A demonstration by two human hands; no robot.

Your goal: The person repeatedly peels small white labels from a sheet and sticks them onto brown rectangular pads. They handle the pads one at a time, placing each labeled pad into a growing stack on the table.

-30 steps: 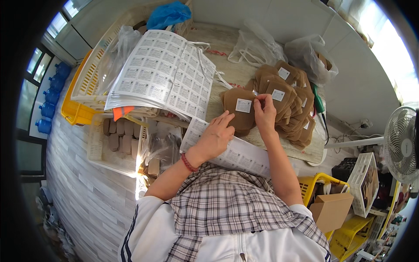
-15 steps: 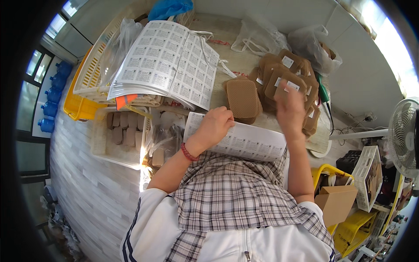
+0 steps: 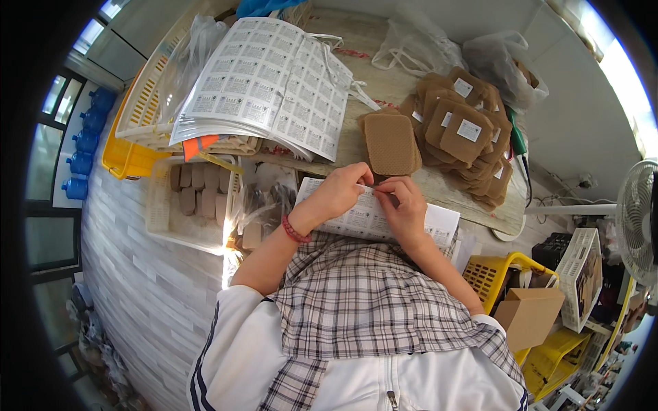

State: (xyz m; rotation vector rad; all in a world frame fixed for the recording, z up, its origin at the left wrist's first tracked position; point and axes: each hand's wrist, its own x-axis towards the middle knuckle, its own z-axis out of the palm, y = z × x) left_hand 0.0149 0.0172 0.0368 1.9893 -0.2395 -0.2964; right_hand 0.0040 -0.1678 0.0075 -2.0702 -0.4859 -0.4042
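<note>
A curved sheet of printed labels [image 3: 439, 220] lies across my lap at the table's front edge. My left hand [image 3: 343, 190] is closed on its upper edge with fingertips pinched. Beside it my right hand [image 3: 404, 207] pinches at the same edge, the fingertips of both hands almost meeting; the small bit between the right fingers is mostly hidden. Just beyond my hands sits a small stack of brown textured pads [image 3: 391, 144] with rounded corners. To its right is a heap of similar brown pads [image 3: 466, 133], several bearing white stickers.
A thick stack of label sheets [image 3: 257, 82] rests at the left on a cream crate [image 3: 140, 127]. Below it, a white basket [image 3: 157, 209] holds brown blocks. Clear plastic bags [image 3: 504, 72] and a green-handled tool [image 3: 518, 140] lie at the right, near a fan [image 3: 637, 219].
My right hand has come from the heap of pads down to the label sheet, beside my left hand. A sticker shows on the heap's front pad. My left hand stays on the sheet.
</note>
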